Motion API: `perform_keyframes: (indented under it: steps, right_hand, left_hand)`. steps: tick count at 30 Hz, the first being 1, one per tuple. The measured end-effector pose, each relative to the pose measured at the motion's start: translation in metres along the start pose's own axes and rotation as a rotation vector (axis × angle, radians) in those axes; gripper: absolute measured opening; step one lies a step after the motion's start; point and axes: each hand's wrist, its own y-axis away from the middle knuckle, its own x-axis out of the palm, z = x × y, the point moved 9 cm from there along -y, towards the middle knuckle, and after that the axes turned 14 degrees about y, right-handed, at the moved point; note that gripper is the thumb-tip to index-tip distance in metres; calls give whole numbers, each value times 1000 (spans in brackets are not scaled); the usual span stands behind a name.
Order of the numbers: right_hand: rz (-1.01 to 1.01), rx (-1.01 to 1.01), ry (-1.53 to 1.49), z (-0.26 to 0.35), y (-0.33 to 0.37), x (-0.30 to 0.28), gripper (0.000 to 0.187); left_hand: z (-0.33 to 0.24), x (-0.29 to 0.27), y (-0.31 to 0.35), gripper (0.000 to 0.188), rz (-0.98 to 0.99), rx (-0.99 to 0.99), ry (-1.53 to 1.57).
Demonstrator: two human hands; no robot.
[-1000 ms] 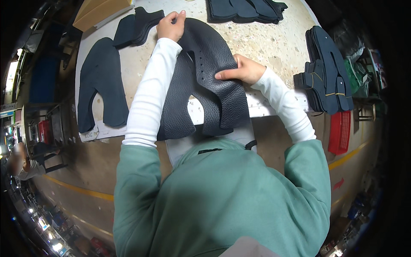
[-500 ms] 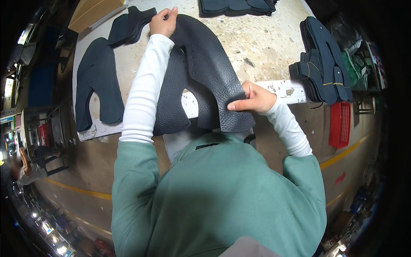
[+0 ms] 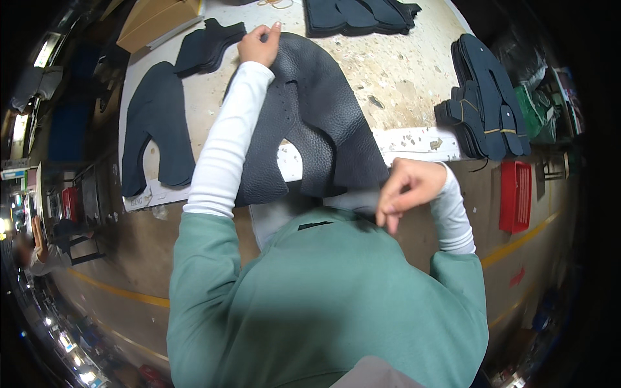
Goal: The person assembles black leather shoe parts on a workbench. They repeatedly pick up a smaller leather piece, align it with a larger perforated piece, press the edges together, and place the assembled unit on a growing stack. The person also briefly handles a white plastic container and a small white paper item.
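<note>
Two white sleeves (image 3: 223, 142) come out from the green garment (image 3: 323, 291), which fills the lower middle of the frame. The right hand (image 3: 411, 187) is a little right of the centre, beside the lower right corner of a black pebbled leather piece (image 3: 330, 84). Its fingers are loosely bent, with a narrow gap toward the thumb, and they hold only air; whether the hand touches the leather edge, I cannot tell.

The leather piece lies in the middle of the frame, arched in form, with two legs, and its lower ends reach past the near edge of the speckled table (image 3: 401, 84). Small holes are seen near its inner part, and the right leg is folded in a wave. At the upper end of this piece, left of the top centre, the left hand (image 3: 259, 46) pinches the leather edge between thumb and fingers.

At the left side of the table lies a flat dark arched piece (image 3: 158, 103) with two legs. Low at right, a red plastic basket (image 3: 515, 194) is beyond the table's edge. On the right of the table is a stack of dark cut pieces (image 3: 488, 97), tied with thin tan bands (image 3: 501, 130). Farther, a small dark stack (image 3: 207, 48) lies upper left, near a cardboard box (image 3: 158, 26), and another dark stack (image 3: 356, 19) lies at the top centre.
</note>
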Motion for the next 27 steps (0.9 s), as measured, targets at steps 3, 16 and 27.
perform_keyframes:
  steps: [3,16,27]
  right_hand:
    - [18,-184,89,40,7,-19,19]
    - [-1362,-213,619,42,-73,-253,26]
    - [-1250,-54,650,0,-101,-227,31]
  left_hand:
    - [6,8,2,51,117,-85,-1]
    - [-25,20,29,29,766,-214,700]
    - [-11,25,41,35,718,-390,513]
